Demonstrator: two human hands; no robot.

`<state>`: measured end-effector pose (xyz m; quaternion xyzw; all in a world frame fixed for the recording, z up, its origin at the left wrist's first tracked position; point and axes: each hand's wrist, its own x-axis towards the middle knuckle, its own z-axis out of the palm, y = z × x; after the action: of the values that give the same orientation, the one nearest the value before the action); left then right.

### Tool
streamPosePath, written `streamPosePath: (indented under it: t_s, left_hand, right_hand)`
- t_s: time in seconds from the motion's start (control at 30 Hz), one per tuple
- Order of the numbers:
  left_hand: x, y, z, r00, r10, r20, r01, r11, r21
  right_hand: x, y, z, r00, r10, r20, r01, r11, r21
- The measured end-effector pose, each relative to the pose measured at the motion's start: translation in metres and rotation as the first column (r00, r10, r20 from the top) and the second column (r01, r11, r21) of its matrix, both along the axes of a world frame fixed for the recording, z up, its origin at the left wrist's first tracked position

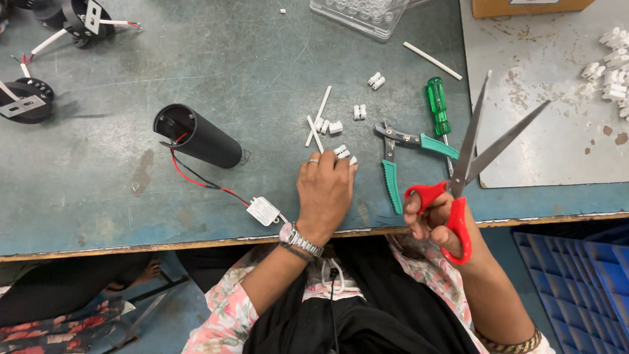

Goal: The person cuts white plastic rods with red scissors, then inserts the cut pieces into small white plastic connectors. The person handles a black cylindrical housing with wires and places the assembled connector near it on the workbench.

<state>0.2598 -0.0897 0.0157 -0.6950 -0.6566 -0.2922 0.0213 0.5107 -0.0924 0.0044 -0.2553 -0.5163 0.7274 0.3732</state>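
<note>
Red-handled scissors (458,177), blades open, upright; small white connectors (341,151), perhaps plastic, on bench.

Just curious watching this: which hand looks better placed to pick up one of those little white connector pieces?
Probably the left hand: its fingers already rest on the white connectors. The right hand is occupied holding open red scissors.

- Your left hand (324,190) wears a silver ring on one of its fingers (314,160).
- Just behind that hand, a metal-link wristwatch (293,237) with a pale face circles your wrist.
- Your right hand (436,219) has a patterned bangle (508,342) far up the forearm.
- Your sleeves (226,314) are pink floral, over a black garment (347,321).
</note>
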Motion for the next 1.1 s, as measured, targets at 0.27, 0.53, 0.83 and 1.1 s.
streamPosePath:
  t_s: [0.27, 0.53, 0.83, 1.1]
  left_hand:
    - [-0.010, 0.000, 0.001, 0.996, -0.085, -0.007, 0.085, 0.996, 0.011]
    - [-0.039, -0.016, 0.016, 0.110, -0.056, 0.992, 0.427, 0.904, 0.003]
    - [-0.048, -0.018, -0.002, -0.411, 0.087, 0.907, 0.385, 0.919, 0.086]
    - [-0.039, -0.015, -0.003, -0.513, 0.117, 0.851, 0.333, 0.940, 0.072]
  right_hand:
    - [-0.007, 0.012, 0.011, 0.966, -0.134, 0.220, 0.132, 0.991, 0.025]
    - [-0.036, 0.124, 0.077, 0.265, -0.516, 0.815, -0.161, 0.810, 0.564]
    - [-0.059, 0.208, 0.074, -0.053, -0.645, 0.762, -0.567, 0.648, 0.509]
    - [-0.065, 0.166, 0.081, 0.333, -0.784, 0.525, -0.237, 0.469, 0.851]
